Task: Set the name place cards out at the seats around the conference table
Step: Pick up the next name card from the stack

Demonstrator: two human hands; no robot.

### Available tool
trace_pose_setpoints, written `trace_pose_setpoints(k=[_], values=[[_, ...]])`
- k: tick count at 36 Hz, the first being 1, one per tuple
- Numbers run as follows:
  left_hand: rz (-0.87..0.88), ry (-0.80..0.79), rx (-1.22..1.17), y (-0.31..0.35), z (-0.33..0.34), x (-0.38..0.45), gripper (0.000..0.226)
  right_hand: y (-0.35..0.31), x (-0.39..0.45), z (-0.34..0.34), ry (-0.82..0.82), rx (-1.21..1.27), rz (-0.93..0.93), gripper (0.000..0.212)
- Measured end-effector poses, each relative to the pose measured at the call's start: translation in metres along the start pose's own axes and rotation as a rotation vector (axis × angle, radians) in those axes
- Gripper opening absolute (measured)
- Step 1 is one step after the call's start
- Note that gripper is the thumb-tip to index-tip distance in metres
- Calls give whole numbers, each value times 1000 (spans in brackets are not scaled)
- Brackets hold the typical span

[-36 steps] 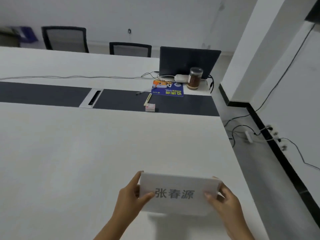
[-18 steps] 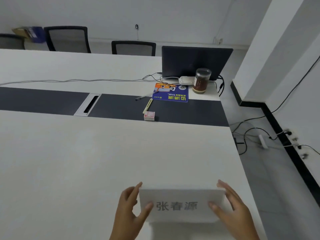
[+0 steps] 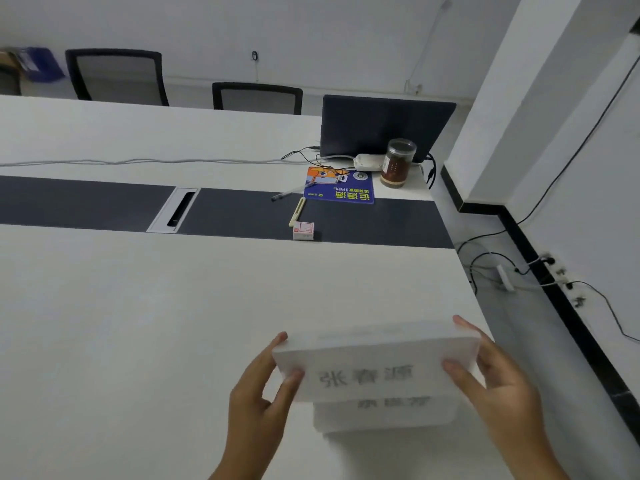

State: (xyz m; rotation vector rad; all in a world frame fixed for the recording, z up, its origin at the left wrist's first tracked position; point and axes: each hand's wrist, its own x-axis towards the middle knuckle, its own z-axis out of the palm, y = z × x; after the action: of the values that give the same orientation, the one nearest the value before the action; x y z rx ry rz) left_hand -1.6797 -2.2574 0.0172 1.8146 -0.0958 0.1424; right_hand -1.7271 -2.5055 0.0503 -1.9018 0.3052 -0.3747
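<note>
Both hands [image 3: 258, 393] [image 3: 498, 386] pinch a blurred place card [image 3: 374, 368], lettering unreadable

The name place card [image 3: 374, 367] bears three grey characters, blurred, of which the first reads 张 (the other two smear). A second card [image 3: 384, 412] just below it carries unreadable print. The blue booklet [image 3: 341, 186] shows upside-down yellow and white characters, too small to read.
</note>
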Motion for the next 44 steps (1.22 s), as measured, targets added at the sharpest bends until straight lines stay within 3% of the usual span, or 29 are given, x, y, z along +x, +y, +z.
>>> trace_pose_setpoints(k=[4, 7, 9, 11, 15, 20, 30, 34, 36, 44], values=[[-77, 104, -186, -2, -34, 5, 33, -37, 6, 40, -34, 2, -80, 51], [-109, 192, -171, -13, -65, 10, 36, -50, 11, 83, -106, -27, -92, 46], [-149, 226, -131, -24, -87, 12, 37, -56, 11, 117, -165, -40, -99, 57], [-206, 214, -137, -33, -100, 14, 36, -53, 10, 144, -217, -61, -73, 66], [-294, 327, -135, -59, -135, 25, 53, -49, 3, 214, -375, -88, -9, 59], [-348, 399, -59, -88, -166, 38, 40, -26, -5, 276, -465, -120, 102, 57], [-430, 226, 104, -134, -181, 67, 56, 16, -8, 304, -331, -204, 267, 49], [-427, 171, 144, -145, -183, 77, 59, 18, -5, 307, -297, -204, 273, 56], [-457, 206, 155, -148, -183, 80, 62, 18, -4, 309, -280, -219, 258, 62], [-472, 372, 270, -161, -176, 85, 59, 18, 14, 332, -312, -218, 181, 47]])
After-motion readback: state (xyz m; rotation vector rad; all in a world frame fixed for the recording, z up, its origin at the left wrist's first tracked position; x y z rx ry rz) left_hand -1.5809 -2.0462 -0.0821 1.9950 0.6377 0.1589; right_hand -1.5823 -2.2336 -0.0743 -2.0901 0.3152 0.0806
